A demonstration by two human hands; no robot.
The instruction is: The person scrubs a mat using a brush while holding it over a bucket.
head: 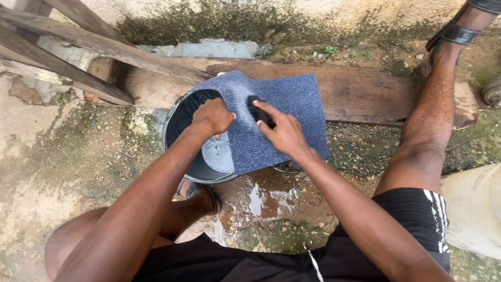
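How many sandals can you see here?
2: one sandal on the foot below the bucket, another sandal on the raised foot at top right, partly cut off by the frame.

Blue ribbed mat (284, 112) draped over black bucket (180, 122), dark brush (259, 113) atop

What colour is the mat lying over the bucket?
The mat is blue-grey with a fine ribbed texture, seen clearly in the head view.
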